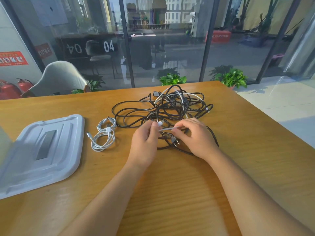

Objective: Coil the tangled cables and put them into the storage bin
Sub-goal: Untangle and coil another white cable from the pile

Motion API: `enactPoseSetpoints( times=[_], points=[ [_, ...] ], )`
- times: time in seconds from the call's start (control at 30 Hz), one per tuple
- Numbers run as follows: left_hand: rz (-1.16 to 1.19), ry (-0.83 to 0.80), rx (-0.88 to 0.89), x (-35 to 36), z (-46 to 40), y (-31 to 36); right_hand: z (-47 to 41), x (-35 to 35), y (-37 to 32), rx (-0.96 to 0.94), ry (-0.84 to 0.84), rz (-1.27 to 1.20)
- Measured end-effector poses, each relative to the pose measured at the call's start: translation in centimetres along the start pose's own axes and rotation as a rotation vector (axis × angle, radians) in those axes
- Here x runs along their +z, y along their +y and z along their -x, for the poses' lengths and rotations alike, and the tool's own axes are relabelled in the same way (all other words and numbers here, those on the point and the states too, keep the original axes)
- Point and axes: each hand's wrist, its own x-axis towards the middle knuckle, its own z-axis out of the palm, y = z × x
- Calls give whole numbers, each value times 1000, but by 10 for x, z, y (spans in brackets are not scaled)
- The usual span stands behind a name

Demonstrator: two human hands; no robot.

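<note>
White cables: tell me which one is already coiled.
The small white cable bundle lying alone between the bin lid and the tangle. The other white cable, pinched by both hands, still runs into the black tangle.

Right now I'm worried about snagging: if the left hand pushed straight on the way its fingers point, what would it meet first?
Probably the tangled heap of black cables just beyond the left hand, which pinches the white cable's plug end; depth is unclear.

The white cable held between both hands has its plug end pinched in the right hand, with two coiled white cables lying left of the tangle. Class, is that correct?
Not quite. In the head view the white cable has its plug end pinched in the left hand; the right hand holds it further along. The coiled white cables do lie left of the tangle.
</note>
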Motion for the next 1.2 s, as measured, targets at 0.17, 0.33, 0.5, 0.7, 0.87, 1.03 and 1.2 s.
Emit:
enactPoseSetpoints(
  times=[0.17,0.33,0.5,0.7,0.87,1.03,1.2],
  points=[
    [200,172,6,-16,-6,3,-3,-12,17,154,63,-71],
    [160,37,70,-6,1,4,-2,-10,4,103,67,-125],
    [91,-36,88,3,6,10,2,-9,-17,-25,55,-111],
    [52,-38,114,8,6,12,4,0,-32,-122,18,-100],
    [10,-33,130,8,4,8,5,0,-28,-104,-2,-149],
    [297,-76,-35,5,3,9,5,5,-28,-106,-66,-123],
    [289,-72,-13,4,3,14,2,-4,-12,-62,-144,-7]
  ],
)
